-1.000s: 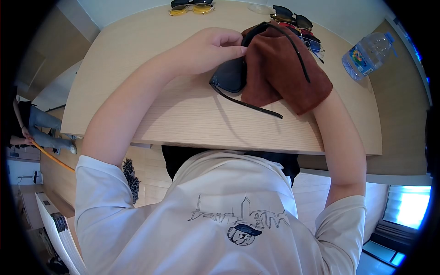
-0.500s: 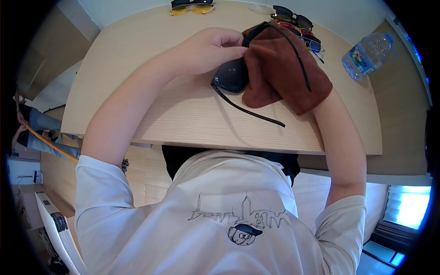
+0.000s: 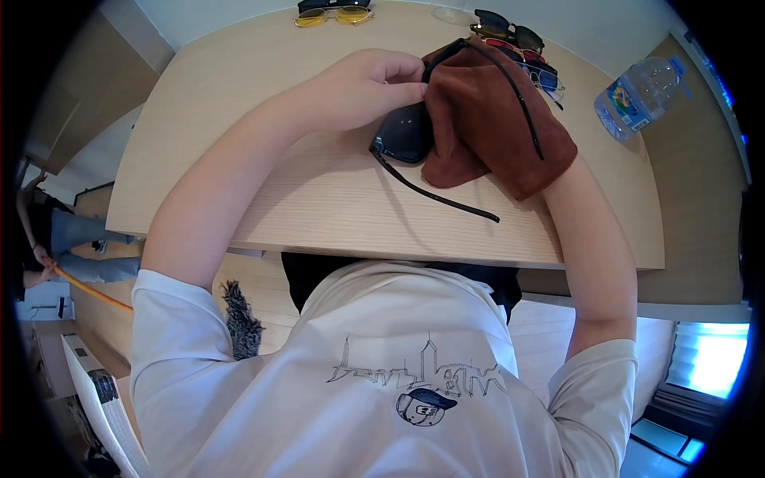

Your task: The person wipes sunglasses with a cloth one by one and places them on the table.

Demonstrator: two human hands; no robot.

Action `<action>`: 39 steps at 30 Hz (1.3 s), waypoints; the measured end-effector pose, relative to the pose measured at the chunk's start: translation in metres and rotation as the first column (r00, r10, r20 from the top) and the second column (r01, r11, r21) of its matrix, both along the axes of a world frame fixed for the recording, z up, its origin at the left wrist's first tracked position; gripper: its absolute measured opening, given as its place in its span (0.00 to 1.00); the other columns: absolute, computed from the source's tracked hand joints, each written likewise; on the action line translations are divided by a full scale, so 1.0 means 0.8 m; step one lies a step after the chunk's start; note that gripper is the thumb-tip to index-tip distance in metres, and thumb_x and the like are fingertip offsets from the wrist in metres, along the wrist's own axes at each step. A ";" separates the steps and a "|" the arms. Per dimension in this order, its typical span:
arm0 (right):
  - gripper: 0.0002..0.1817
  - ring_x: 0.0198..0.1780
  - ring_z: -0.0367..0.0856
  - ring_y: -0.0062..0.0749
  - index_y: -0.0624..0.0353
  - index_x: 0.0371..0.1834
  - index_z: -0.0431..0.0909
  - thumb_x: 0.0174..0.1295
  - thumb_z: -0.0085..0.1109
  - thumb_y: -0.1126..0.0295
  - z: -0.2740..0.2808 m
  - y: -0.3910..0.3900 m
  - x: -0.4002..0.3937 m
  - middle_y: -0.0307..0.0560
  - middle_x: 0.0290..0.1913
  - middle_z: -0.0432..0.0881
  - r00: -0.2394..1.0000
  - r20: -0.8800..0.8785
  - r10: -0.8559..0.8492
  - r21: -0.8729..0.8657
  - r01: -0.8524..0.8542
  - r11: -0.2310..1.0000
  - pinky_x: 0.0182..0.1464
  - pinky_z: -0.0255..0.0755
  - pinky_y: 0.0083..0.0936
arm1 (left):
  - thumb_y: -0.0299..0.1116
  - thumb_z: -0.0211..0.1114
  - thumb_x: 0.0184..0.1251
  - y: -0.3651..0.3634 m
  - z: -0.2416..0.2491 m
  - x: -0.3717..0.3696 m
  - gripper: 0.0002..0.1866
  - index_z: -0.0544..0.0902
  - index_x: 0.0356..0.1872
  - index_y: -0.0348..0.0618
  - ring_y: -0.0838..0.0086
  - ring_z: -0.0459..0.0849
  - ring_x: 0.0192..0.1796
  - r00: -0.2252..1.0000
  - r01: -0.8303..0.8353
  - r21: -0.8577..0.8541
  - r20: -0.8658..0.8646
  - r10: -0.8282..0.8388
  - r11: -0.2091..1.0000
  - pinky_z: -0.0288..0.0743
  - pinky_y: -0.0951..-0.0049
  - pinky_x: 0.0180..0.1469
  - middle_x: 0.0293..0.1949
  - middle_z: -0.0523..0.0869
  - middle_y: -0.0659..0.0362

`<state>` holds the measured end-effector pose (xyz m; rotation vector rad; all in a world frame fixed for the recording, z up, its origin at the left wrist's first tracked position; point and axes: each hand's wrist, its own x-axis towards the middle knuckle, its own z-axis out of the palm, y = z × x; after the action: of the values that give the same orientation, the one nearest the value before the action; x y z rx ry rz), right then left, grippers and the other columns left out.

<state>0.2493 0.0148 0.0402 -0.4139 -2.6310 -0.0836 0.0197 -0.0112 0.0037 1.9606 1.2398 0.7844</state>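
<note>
In the head view, the left hand (image 3: pixel 370 89) pinches black-framed sunglasses with dark lenses (image 3: pixel 405 137) over the pale wooden counter (image 3: pixel 311 211), probably to steady them; soft brown cloth (image 3: pixel 498 127) covers the right hand, whose grip I cannot tell

- You've got a pale wood-grain table (image 3: pixel 199 103) right in front of you.
- White wall (image 3: pixel 165 22) behind it.
- Pale floor (image 3: pixel 272 311) below you.
- Bright window (image 3: pixel 719 358), bluish-white glare, lower right of your view.
</note>
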 end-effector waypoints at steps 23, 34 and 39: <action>0.04 0.42 0.87 0.51 0.57 0.29 0.84 0.50 0.69 0.74 -0.012 0.016 0.005 0.53 0.34 0.88 0.982 -0.189 -0.013 0.194 0.050 0.980 0.50 0.82 0.39 | 0.45 0.65 0.83 0.016 0.000 -0.017 0.19 0.79 0.33 0.44 0.83 0.72 0.34 0.993 -0.120 0.065 -0.007 0.121 0.991 0.68 0.73 0.40 0.27 0.78 0.67; 0.09 0.45 0.88 0.49 0.57 0.32 0.85 0.52 0.67 0.64 -0.015 0.030 0.010 0.53 0.36 0.88 0.881 -0.449 -0.147 -0.234 0.043 0.971 0.53 0.83 0.38 | 0.43 0.65 0.84 0.027 -0.003 -0.027 0.15 0.83 0.38 0.44 0.86 0.76 0.41 0.984 -0.168 0.017 0.060 0.167 0.986 0.71 0.79 0.50 0.35 0.82 0.70; 0.13 0.50 0.88 0.40 0.58 0.46 0.82 0.66 0.61 0.61 -0.008 0.026 0.015 0.50 0.45 0.87 0.824 -0.481 -0.301 -0.773 -0.236 0.589 0.56 0.83 0.35 | 0.43 0.65 0.84 0.032 -0.009 -0.033 0.15 0.82 0.38 0.44 0.87 0.75 0.40 0.982 -0.190 0.014 0.018 0.190 0.982 0.71 0.79 0.48 0.34 0.82 0.71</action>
<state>0.2613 0.0357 0.0335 -0.6571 -1.8786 1.1294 -0.0066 0.0147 -0.0035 1.8625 1.4304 0.9053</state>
